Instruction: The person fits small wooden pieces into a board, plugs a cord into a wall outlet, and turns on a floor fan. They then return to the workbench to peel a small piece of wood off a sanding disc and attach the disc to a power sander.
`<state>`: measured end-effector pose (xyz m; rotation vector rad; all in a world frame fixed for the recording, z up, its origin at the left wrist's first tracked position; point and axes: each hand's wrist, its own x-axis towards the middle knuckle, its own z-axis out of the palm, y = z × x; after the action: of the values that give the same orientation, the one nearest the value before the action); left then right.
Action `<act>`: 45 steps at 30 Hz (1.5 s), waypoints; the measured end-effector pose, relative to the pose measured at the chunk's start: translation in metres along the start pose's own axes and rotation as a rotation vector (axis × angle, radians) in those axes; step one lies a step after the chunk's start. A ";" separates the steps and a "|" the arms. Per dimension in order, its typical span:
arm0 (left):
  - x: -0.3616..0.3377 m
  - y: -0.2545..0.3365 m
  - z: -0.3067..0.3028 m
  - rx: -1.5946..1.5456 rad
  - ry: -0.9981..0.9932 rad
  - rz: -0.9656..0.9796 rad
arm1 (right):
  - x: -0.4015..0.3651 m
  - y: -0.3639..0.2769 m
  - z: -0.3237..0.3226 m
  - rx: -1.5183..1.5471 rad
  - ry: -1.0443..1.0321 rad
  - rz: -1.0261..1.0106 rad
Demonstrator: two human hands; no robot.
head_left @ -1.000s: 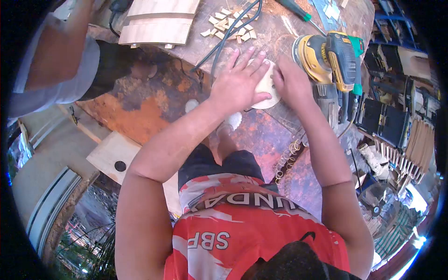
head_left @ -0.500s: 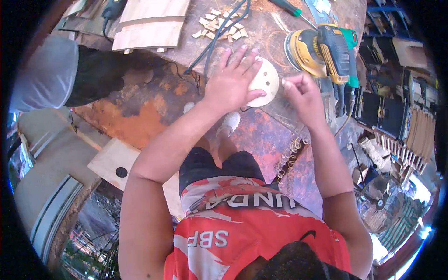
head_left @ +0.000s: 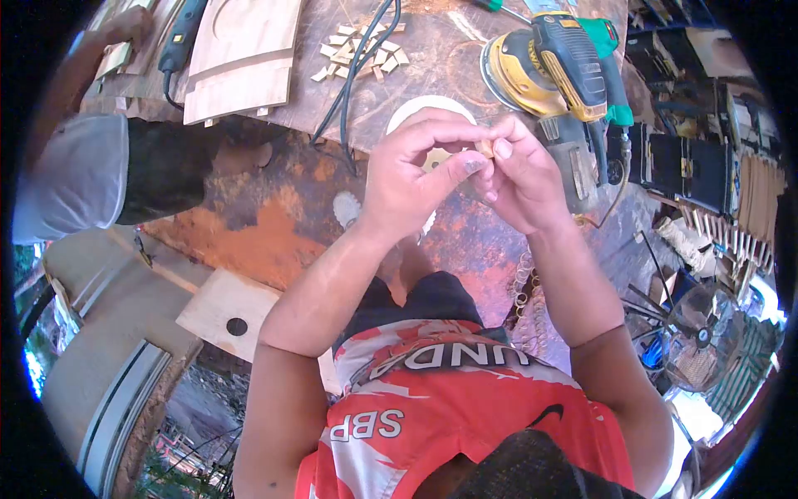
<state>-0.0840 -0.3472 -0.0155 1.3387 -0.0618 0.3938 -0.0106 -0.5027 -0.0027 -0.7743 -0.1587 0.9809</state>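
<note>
Currently held: one small tan piece [head_left: 485, 149], pinched between the fingertips of my left hand [head_left: 407, 179] and my right hand [head_left: 517, 181]. Both hands are curled, pressed together at the tips and lifted off the surface [head_left: 445, 51]. What the piece is, I cannot tell.

- At 12 o'clock, behind the hands: white round disc [head_left: 416, 108], flat on the surface, partly hidden by my fingers.
- At 1 o'clock: yellow sander [head_left: 532, 71], just beside the disc.
- At 11 o'clock: scatter of small wood chips [head_left: 357, 51], with black cables [head_left: 347, 83] running past them.
- At 10 o'clock, further off: pale wood panel [head_left: 241, 50].
- At 9 o'clock — another person's grey sleeve [head_left: 75, 179], well apart from my hands.
</note>
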 end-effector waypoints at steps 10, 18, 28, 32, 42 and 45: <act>-0.004 -0.004 -0.009 -0.365 -0.009 -0.194 | -0.003 -0.012 0.011 -0.314 -0.046 -0.067; -0.005 -0.023 -0.023 -0.496 -0.143 -0.239 | -0.003 -0.015 0.022 -0.553 -0.061 -0.005; -0.017 -0.020 -0.012 -0.539 -0.006 -0.324 | -0.001 -0.004 0.023 -0.585 -0.005 -0.111; -0.016 -0.021 -0.013 -0.678 0.031 -0.495 | -0.001 0.000 0.021 -0.671 0.069 -0.110; -0.019 -0.017 -0.004 -0.432 0.070 -0.746 | 0.005 -0.005 -0.001 -1.177 0.100 -0.394; -0.022 -0.016 -0.004 -0.374 0.181 -0.693 | 0.003 -0.003 0.003 -1.070 0.252 -0.214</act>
<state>-0.0999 -0.3510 -0.0377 0.8770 0.4508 -0.0884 -0.0085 -0.4997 0.0011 -1.8041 -0.5568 0.5329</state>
